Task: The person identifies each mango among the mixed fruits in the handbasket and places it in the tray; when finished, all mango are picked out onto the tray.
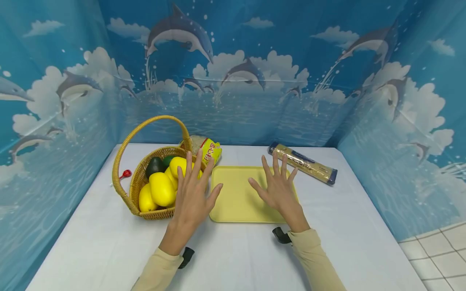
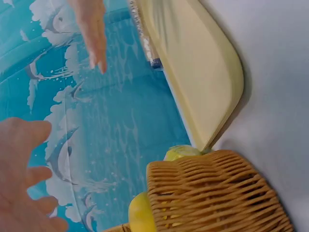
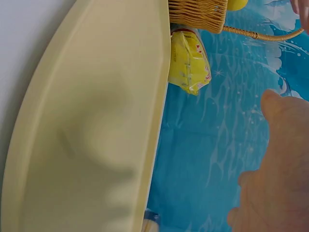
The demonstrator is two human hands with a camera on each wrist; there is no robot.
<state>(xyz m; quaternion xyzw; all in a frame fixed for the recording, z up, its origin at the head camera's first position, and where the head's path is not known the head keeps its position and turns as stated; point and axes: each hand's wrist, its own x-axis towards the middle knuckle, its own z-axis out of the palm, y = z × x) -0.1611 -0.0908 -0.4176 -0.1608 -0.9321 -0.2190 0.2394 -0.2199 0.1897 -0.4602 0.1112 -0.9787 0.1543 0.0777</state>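
Both hands hover above the table with fingers straight and spread, holding nothing. The left hand [image 1: 194,194] is in front of the right side of a wicker basket [image 1: 156,215] and hides part of it. Inside the basket are several yellow fruits [image 1: 162,189], perhaps lemons or mangoes, and dark green ones [image 1: 155,167] that look like avocados. Over the right part of a pale yellow tray [image 1: 236,194] hangs the right hand [image 1: 279,190], casting a shadow on it. In the right wrist view the tray [image 3: 91,96] shows only shadows on its surface.
A yellow printed bag [image 1: 211,151] lies behind the basket, partly hidden. At the back right is a long gold packet [image 1: 306,163] with dark ends, lying slantwise. A red lollipop [image 1: 126,174] sits left of the basket. Dolphin-printed curtains [image 1: 233,113] border the white table [image 1: 240,258].
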